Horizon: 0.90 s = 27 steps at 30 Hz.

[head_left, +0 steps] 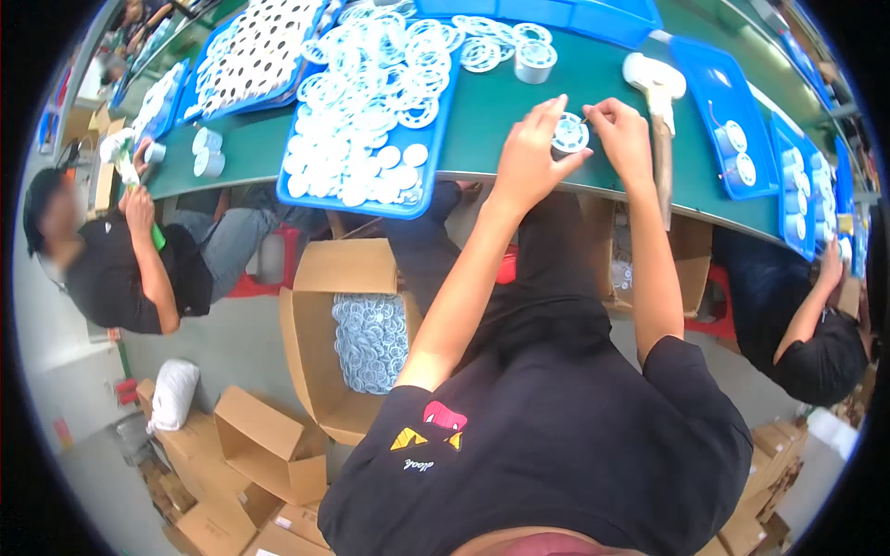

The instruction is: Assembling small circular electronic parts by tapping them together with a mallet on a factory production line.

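My left hand [528, 157] is closed round a small white cylindrical part [570, 135] with a spoked disc on top, keeping it at the near edge of the green table. At the right side of the same part, the thumb and forefinger of my right hand [621, 139] are pinched together. What they pinch is too small to make out. Right of that hand lies a mallet [654, 79] with a white head, its wooden handle [663, 176] reaching over the table edge. A similar white cylinder [534, 61] stands beyond my hands.
A blue tray [357, 206] at left holds many white rings and round discs. Another blue tray [709, 93] at right holds cylinders. An open cardboard box [306, 361] of rings stands below. Co-workers sit at left [120, 259] and right [788, 306].
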Tool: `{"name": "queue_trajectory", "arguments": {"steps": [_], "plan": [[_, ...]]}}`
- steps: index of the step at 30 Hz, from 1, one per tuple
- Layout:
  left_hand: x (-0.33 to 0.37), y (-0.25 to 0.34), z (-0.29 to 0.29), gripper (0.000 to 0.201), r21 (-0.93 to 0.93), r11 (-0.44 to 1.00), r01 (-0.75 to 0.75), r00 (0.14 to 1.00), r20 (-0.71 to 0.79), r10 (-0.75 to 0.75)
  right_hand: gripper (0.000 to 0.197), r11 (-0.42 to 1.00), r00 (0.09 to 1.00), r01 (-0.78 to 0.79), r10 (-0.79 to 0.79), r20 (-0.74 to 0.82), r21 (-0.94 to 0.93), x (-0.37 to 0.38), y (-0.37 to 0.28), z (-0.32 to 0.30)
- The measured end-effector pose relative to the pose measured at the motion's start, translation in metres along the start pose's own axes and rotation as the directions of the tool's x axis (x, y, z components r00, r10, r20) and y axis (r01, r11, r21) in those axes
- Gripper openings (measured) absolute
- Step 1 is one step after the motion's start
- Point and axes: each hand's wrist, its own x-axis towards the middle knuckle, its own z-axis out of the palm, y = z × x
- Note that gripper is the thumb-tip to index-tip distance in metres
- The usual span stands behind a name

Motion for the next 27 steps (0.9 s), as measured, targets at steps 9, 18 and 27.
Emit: {"name": "queue_trajectory", "arguments": {"steps": [9,18,27], "plan": [[-0.024,-0.046,0.018,0.094,-0.198,0.965,-0.173,0.985,-0.026,0.172,0.024,0.587,0.586,0.793,-0.808,0.061,0.161,-0.030,-0.134,0.067],[-0.005,-0.003,-0.002,0.067,0.021,1.000,-0.017,0.999,-0.049,0.018,0.015,0.703,0.497,0.708,-0.569,0.655,0.073,-0.048,-0.177,0.128],[-0.002,0.002,-0.004,0.074,-0.011,0.999,0.054,0.999,-0.004,-0.054,0.020,0.682,0.544,0.731,-0.606,0.581,0.026,-0.055,-0.166,0.147]]}}
